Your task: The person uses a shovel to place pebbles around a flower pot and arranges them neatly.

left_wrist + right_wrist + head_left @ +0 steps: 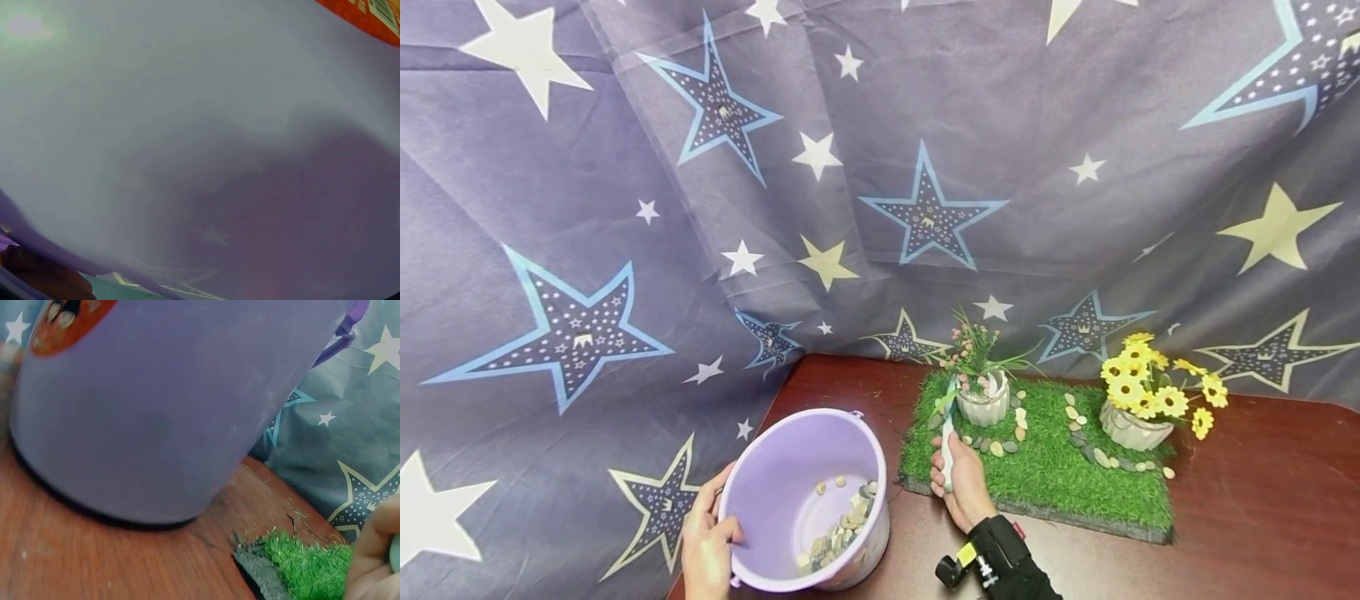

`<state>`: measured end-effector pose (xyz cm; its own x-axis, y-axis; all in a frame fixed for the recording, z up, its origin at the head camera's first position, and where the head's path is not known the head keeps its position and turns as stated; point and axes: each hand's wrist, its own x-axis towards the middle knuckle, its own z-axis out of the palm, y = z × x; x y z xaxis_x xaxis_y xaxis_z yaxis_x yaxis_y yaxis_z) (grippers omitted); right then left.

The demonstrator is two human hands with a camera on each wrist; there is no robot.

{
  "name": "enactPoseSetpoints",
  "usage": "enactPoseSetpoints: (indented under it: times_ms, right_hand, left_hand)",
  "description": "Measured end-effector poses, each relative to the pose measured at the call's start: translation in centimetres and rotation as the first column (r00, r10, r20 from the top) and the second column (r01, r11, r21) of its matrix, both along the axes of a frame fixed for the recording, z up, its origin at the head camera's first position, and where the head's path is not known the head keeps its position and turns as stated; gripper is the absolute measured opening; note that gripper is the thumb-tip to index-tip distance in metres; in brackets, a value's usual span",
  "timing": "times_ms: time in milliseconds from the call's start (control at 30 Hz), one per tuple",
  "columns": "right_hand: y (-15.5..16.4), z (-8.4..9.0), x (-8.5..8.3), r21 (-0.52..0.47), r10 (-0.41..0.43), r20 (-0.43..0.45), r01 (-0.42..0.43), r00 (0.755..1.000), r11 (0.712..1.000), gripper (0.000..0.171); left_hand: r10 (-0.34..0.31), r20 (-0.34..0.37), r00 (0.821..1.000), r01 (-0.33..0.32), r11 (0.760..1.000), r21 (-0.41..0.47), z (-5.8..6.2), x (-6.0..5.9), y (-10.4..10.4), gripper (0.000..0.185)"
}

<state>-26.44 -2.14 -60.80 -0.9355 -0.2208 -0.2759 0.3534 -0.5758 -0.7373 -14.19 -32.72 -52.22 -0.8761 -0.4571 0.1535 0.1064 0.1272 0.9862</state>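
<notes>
Head view: left hand (706,537) grips the rim of the bucket (790,467) at its left side, thumb inside, fingers curled around the outside. Bucket is lilac, tilted toward the camera, sits at the front-left corner of the tabletop (1262,500); pebbles (842,525) piled low against its right inner wall. Right hand (958,487) is closed around a white-handled tool (947,446), at the front-left edge of the grass mat (1075,492); tool tip points up toward the white pot (985,404) with pink flowers. More pebbles ring that pot. Second pot (1131,427) with yellow flowers sits on the mat's right side, well apart from both hands. Left wrist view: only blurred bucket wall. Right wrist view: bucket base tilted on the tabletop, just beside the mat corner (294,565).
</notes>
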Motion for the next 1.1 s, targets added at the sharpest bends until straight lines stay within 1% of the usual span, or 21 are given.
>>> enactPoseSetpoints:
  times_ms: [100,200,400,533,633,733,867,967,1033,1100]
  right_hand:
    - [0.1,-0.1,-0.2,-0.033,0.020,0.005,-0.020,1.000,0.999,0.040]
    - [0.6,-0.4,-0.4,-0.043,0.033,0.000,-0.033,0.999,0.999,0.041]
    - [1.3,-0.6,-0.5,0.009,0.046,0.001,-0.046,0.999,0.999,0.044]
    - [1.4,-0.6,-0.2,0.013,0.050,-0.003,-0.050,0.999,0.999,0.045]
    - [1.3,-0.5,0.2,-0.016,0.065,0.003,-0.065,0.998,0.998,0.043]
    - [1.1,-0.4,0.6,-0.044,0.076,0.008,-0.075,0.997,0.996,0.042]
    - [1.1,-0.2,0.9,-0.113,0.072,0.012,-0.070,0.997,0.991,0.041]
    - [1.2,0.0,1.1,-0.148,0.080,0.013,-0.077,0.997,0.986,0.040]
    - [1.4,0.2,1.4,-0.118,0.091,0.010,-0.089,0.996,0.989,0.042]
    - [1.6,0.6,1.7,-0.048,0.110,-0.002,-0.110,0.994,0.993,0.044]
  left_hand:
    - [0.006,0.012,1.000,-0.006,1.000,-0.006,0.2,0.0,0.1,0.087]
    - [0.005,0.025,1.000,-0.005,1.000,-0.010,0.2,0.0,0.2,0.086]
    - [0.012,0.024,1.000,-0.011,1.000,-0.021,0.2,0.1,0.3,0.086]
    - [0.015,0.007,1.000,-0.014,1.000,-0.016,0.2,0.0,0.2,0.087]
    - [0.022,0.004,1.000,-0.022,1.000,-0.011,0.2,-0.1,0.2,0.086]
    - [0.027,0.017,0.999,-0.027,1.000,-0.013,0.1,-0.1,0.2,0.086]
    - [0.031,0.034,0.999,-0.031,0.999,-0.023,0.1,-0.1,0.2,0.086]
    - [0.029,0.026,0.999,-0.029,0.999,-0.025,0.1,-0.1,0.2,0.086]
    - [0.026,0.016,1.000,-0.025,0.999,-0.024,0.2,-0.1,0.2,0.086]
    - [0.022,0.011,1.000,-0.022,1.000,-0.021,0.2,-0.1,0.1,0.086]
